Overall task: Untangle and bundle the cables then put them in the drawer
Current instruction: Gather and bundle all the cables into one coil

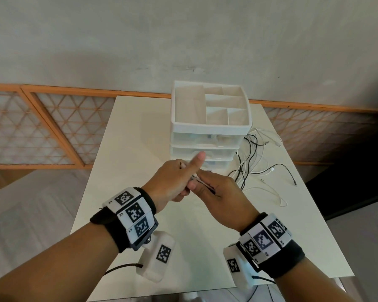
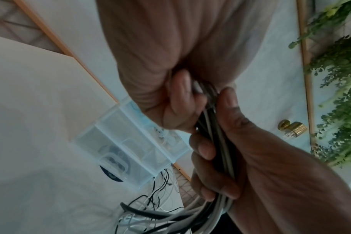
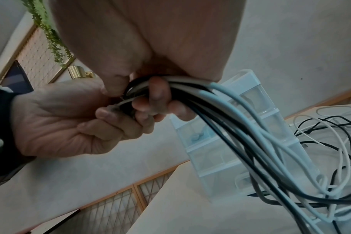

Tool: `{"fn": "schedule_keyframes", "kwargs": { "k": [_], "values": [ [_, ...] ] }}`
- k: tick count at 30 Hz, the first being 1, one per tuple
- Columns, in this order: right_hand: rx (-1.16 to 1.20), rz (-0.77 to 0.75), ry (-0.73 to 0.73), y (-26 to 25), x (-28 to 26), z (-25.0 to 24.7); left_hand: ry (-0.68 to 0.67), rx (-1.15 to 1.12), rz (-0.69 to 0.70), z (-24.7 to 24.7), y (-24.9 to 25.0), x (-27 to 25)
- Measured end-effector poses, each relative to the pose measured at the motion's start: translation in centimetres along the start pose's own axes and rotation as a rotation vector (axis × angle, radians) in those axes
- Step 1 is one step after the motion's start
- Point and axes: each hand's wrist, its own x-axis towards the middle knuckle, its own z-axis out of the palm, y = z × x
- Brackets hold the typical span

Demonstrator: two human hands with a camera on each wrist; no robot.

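Both hands meet above the white table point(image 1: 138, 149), just in front of a white drawer unit point(image 1: 205, 147) whose drawers are pushed in. My left hand point(image 1: 189, 182) has its fingers curled round the ends of a bundle of black and white cables point(image 2: 218, 142), thumb sticking up. Beside it my right hand point(image 1: 203, 185) grips the same bundle point(image 3: 220, 107). From there the cables trail to a tangled heap point(image 1: 255, 162) on the table right of the drawers. The left wrist view shows connector tips point(image 2: 198, 88) pinched at the left fingers point(image 2: 180, 101).
The drawer unit's top is an open tray with dividers point(image 1: 214, 105). A wall with orange lattice panels point(image 1: 42, 127) stands behind the table. A loose white cable point(image 1: 275, 192) lies near the table's right edge. Green hanging leaves point(image 2: 339, 79) show in the wrist views.
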Motion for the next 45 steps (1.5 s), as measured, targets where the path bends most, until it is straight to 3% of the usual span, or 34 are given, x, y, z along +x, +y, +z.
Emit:
{"fn": "schedule_keyframes", "kwargs": {
  "k": [6, 11, 13, 16, 19, 21, 23, 25, 27, 32, 36, 38, 41, 43, 45],
  "values": [
    [0.026, 0.044, -0.045, 0.4, -0.1, 0.5, -0.019, -0.066, 0.027, -0.2, -0.8, -0.2],
    [0.146, 0.223, -0.043, 1.4, 0.1, -0.6, 0.168, -0.117, 0.067, -1.0, -0.4, 0.1],
    [0.143, 0.336, -0.012, 2.2, 0.1, -1.4, 0.2, -0.174, 0.039, -1.7, -0.6, -0.1],
    [0.098, 0.342, -0.021, 2.3, 0.1, -1.9, 0.176, -0.165, -0.103, -2.8, -1.9, -0.1],
    [0.036, 0.318, -0.039, 1.6, 0.8, -1.6, 0.319, 0.264, -0.105, -3.8, -2.6, 0.5],
    [-0.051, 0.296, -0.076, 1.2, 1.4, -1.1, 0.44, 0.473, 0.128, -3.7, -1.3, 0.5],
    [-0.107, 0.256, -0.108, 0.5, 1.9, -0.6, 0.328, 0.474, 0.316, -2.9, 0.0, 0.6],
    [-0.079, 0.201, -0.103, -0.2, 2.4, -0.4, 0.115, 0.491, 0.305, -1.6, 0.2, 0.7],
    [0.002, 0.169, -0.069, -0.8, 2.9, -0.8, 0.02, 0.537, 0.238, -0.7, -0.5, 0.6],
    [0.102, 0.195, 0.005, -0.6, 2.4, -2.2, 0.084, 0.462, 0.086, -1.3, -0.3, 0.4],
    [-0.07, 0.124, 0.198, 0.3, 2.3, -3.1, -0.03, 0.296, -0.066, -1.8, 0.2, 0.3],
    [-0.15, 0.043, 0.26, 0.1, 2.4, -3.4, -0.025, 0.215, -0.101, -1.9, 0.6, 0.5],
    [-0.265, -0.018, 0.127, 0.2, 2.2, -3.5, 0.078, 0.145, -0.033, -2.0, 1.7, 0.7],
    [-0.336, 0.064, -0.018, 1.0, 1.9, -3.1, 0.071, 0.167, 0.039, -2.0, 2.5, 0.5],
    [-0.457, 0.155, -0.074, 1.7, 1.6, -3.0, 0.021, 0.266, 0.084, -1.9, 2.9, 0.1]
  ]
}}
